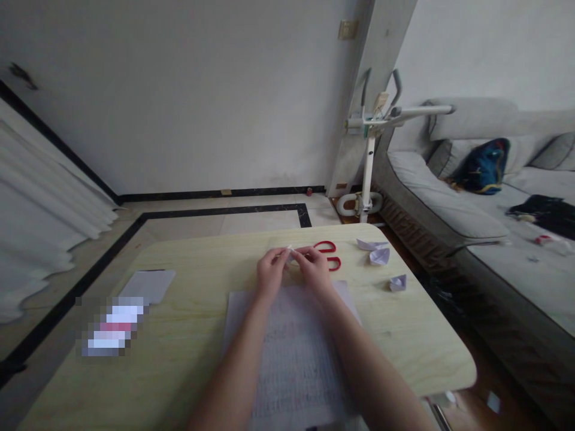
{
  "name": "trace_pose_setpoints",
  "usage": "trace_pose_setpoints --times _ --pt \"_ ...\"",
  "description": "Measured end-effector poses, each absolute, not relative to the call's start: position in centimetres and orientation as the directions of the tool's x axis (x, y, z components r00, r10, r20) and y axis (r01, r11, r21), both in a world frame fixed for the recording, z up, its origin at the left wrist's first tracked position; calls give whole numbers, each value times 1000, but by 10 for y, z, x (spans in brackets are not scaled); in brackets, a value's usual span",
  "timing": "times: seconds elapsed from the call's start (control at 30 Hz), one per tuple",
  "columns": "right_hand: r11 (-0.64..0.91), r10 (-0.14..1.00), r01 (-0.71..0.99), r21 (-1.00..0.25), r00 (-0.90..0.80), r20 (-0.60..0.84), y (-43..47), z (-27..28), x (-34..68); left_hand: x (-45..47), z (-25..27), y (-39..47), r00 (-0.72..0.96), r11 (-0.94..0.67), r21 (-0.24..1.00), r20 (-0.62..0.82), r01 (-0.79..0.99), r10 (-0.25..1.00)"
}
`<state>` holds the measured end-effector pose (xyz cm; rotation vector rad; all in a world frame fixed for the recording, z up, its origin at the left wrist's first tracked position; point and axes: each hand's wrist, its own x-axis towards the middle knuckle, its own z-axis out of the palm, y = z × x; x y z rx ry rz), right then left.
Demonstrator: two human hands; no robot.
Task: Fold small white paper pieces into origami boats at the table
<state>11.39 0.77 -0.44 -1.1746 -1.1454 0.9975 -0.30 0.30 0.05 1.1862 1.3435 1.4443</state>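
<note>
My left hand [271, 272] and my right hand [314, 267] meet at the far middle of a light wooden table [193, 269]. Between their fingertips both pinch a small folded piece of white paper [291, 250]. Under my forearms lies a large printed paper sheet [294, 353]. Red-handled scissors [329, 254] lie just right of my right hand, partly hidden by it.
Three small folded white paper pieces lie at the table's right: [371, 244], [380, 256], [398, 282]. A white sheet [148, 285] and a blurred patch [112, 326] are at the left. A grey sofa [471, 203] and a white exercise machine [371, 155] stand beyond.
</note>
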Motion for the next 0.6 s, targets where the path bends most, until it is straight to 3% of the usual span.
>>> trace_pose_setpoints --times 0.6 --pt "139 977 -37 -990 168 131 9 -11 119 -7 -3 9 -325 -80 970 2 -228 946"
